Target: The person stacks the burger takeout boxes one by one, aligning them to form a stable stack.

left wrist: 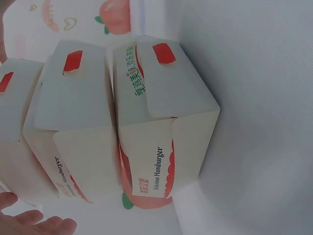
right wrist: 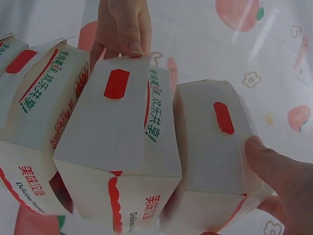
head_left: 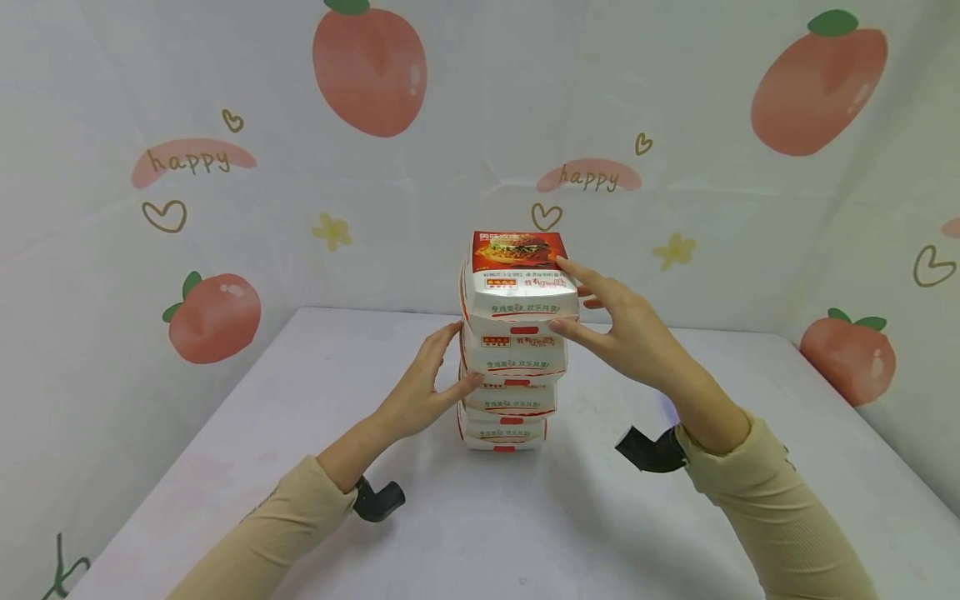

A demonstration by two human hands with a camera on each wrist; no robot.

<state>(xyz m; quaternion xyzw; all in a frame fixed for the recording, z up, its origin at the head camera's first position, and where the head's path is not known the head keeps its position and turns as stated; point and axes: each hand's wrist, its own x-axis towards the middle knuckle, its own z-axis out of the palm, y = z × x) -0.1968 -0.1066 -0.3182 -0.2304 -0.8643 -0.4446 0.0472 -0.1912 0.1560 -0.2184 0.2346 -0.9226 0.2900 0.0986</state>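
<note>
Several white hamburger boxes stand in one stack. The top box (head_left: 517, 283) has a burger picture on its lid and sits a little to the right of the ones below. My right hand (head_left: 618, 317) holds it at the right side, thumb at the front lower corner and a finger on the lid edge. Beside the second box (head_left: 517, 358) is my left hand (head_left: 423, 387), its fingers extended along the left side and its thumb at the front corner. Fingers (left wrist: 49, 225) show near the boxes in the left wrist view. A gap shows under the top box (right wrist: 208, 137) in the right wrist view.
The bottom box (head_left: 502, 433) rests on a white table (head_left: 480, 517). Behind it hangs a white backdrop (head_left: 450, 167) printed with red fruit, hearts and flowers. Black wrist mounts (head_left: 378, 500) stick out below both sleeves.
</note>
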